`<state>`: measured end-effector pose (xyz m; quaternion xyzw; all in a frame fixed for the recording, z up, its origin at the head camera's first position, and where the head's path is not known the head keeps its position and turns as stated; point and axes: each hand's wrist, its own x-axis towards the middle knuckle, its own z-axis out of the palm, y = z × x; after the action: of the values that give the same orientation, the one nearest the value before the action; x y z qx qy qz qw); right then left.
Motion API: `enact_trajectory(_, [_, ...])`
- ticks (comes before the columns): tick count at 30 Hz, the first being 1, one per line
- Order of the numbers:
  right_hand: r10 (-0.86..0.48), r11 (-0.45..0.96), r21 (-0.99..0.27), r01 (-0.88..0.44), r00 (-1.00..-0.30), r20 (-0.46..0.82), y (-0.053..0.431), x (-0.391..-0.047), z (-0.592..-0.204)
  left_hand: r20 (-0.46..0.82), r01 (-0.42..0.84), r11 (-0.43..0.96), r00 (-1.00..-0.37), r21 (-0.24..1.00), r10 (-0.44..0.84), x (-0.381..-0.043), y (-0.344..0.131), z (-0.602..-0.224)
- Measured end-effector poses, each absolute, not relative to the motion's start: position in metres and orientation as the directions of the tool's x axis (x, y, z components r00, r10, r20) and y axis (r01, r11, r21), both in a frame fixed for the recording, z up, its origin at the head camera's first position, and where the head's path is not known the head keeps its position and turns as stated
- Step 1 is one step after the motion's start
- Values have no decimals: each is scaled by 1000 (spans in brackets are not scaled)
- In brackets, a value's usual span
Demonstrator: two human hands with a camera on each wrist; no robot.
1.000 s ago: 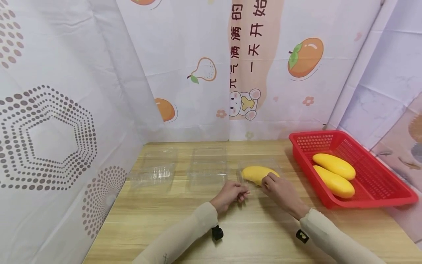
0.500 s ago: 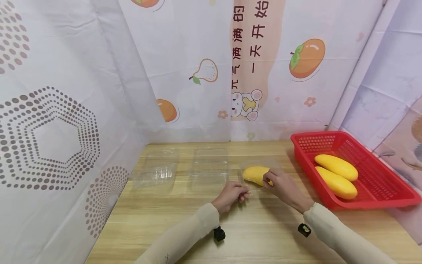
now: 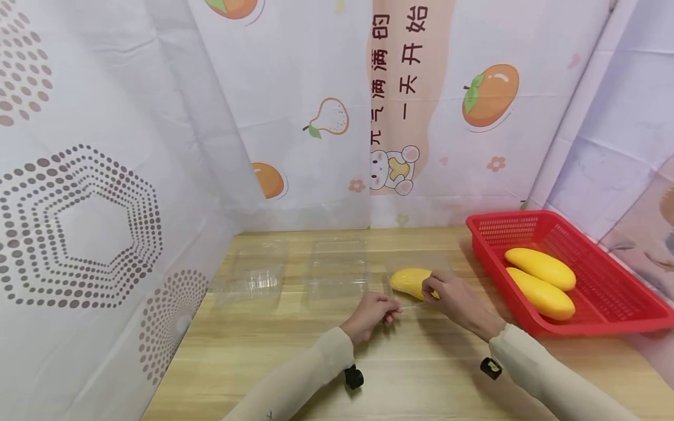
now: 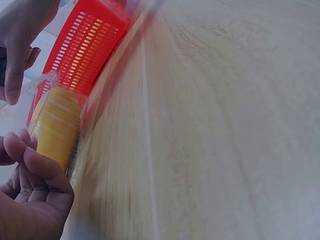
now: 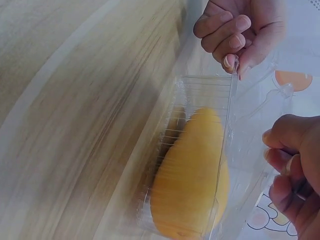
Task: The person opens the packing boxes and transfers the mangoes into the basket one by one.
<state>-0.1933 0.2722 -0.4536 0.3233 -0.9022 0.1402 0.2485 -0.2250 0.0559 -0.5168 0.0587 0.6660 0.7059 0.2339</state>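
Note:
A yellow mango (image 3: pixel 409 283) lies in a clear plastic clamshell box (image 5: pixel 205 81) on the wooden table. At the box's near left corner, my left hand (image 3: pixel 371 314) pinches the rim between thumb and fingertip, as the right wrist view shows closely. My right hand (image 3: pixel 457 304) hovers at the box's near right side and overlaps the mango in the head view. Its fingers (image 5: pixel 282 155) are loosely bent, with nothing visible between them. In the left wrist view the mango (image 4: pixel 59 127) shows through the ribbed side of the box, and my right hand (image 4: pixel 20 45) appears above it, apart from the rim.
A red plastic basket (image 3: pixel 605 326) at the right holds two more mangoes (image 3: pixel 540 268). Two other clear boxes stand to the left, a middle box (image 3: pixel 337 270) and a far-left box (image 3: pixel 253 275). A printed curtain (image 3: pixel 305 70) hangs behind the table.
My right hand has come slightly nearer me and away from the mango's top. My left hand keeps its pinch on the box corner. The head view has shifted a little.

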Motion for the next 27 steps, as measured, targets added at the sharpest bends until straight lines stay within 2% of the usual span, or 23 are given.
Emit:
enact_trajectory(4, [-519,746,-95,-659,-665,537,272,-192,-452,-226,-247,0,-886,969,404,-224,56,-516])
enact_trajectory(11, [-510,716,-69,-695,-588,628,270,-203,-429,-201,-214,13,-896,977,397,-225,59,-512])
enact_trajectory(18, [-453,781,-74,-620,-644,617,273,-213,-414,-216,-231,6,-900,973,378,-226,58,-511])
enact_trajectory(27, [-358,838,-67,-542,-638,682,291,-230,-407,-238,-255,1,-898,967,370,-221,56,-512])
